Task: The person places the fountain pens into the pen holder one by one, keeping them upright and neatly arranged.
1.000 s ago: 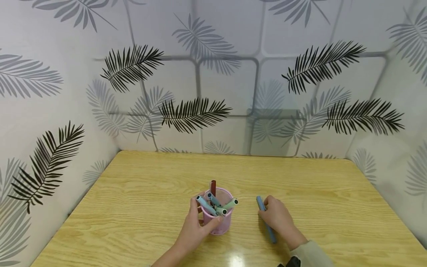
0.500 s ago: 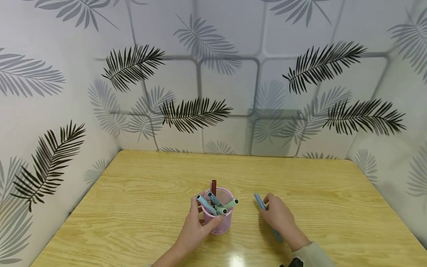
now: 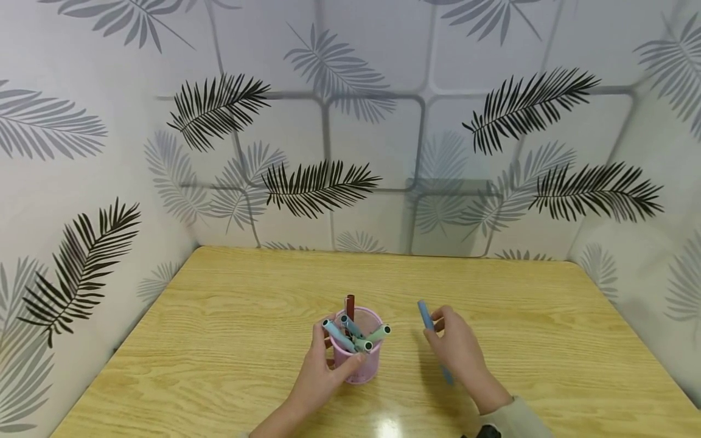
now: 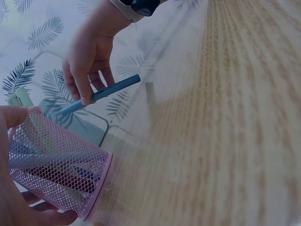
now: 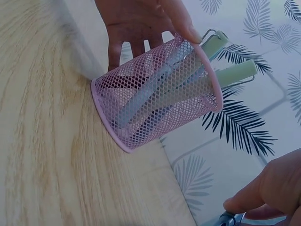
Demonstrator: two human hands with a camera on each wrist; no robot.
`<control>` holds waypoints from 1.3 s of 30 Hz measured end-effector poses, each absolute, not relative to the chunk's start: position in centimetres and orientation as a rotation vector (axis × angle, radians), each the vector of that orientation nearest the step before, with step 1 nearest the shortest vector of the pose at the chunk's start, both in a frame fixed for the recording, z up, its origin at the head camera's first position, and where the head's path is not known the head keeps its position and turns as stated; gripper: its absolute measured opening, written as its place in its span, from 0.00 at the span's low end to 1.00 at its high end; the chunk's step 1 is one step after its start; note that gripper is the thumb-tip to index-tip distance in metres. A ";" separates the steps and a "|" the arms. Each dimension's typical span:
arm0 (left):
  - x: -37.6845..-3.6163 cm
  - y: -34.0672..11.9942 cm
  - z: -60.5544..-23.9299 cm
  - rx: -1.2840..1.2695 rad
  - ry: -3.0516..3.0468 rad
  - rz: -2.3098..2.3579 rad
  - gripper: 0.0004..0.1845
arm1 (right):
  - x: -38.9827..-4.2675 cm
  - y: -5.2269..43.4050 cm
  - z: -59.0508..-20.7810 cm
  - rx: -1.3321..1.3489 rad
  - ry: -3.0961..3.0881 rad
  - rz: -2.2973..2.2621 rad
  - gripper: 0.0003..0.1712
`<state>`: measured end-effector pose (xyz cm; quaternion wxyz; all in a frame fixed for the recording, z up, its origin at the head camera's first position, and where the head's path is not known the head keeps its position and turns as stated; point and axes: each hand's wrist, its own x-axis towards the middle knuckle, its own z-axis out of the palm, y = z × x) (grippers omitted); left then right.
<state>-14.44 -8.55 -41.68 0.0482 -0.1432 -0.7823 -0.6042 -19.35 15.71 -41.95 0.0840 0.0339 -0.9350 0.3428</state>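
Observation:
A pink mesh pen cup (image 3: pixel 358 365) stands on the wooden table (image 3: pixel 219 340) and holds several pens, blue, green and dark red. My left hand (image 3: pixel 320 374) grips the cup from its left side, thumb on the rim, and the cup (image 5: pixel 157 96) with those fingers (image 5: pixel 136 23) behind it fills the right wrist view. My right hand (image 3: pixel 457 350) pinches a blue pen (image 3: pixel 426 319) to the right of the cup, lifted off the table and tilted. The left wrist view shows the same blue pen (image 4: pixel 106 93) between the right hand's fingers (image 4: pixel 84 63), beyond the mesh cup (image 4: pixel 51 169).
Leaf-patterned walls (image 3: pixel 350 121) close in the table at the back, left and right. Bare wood lies around the cup on all sides.
My right hand has lifted the blue pen off the table and raised its far end upward. The left hand and the cup have stayed in place.

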 end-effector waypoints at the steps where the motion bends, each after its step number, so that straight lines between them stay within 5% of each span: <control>1: -14.4 -8.6 -41.7 -0.437 -2.382 -1.846 0.35 | -19.3 15.7 -41.8 0.099 -2.778 1.047 0.14; 39: -14.4 -8.5 -41.6 -0.421 -2.390 -1.845 0.35 | -17.7 12.4 -38.0 0.385 -2.002 1.650 0.16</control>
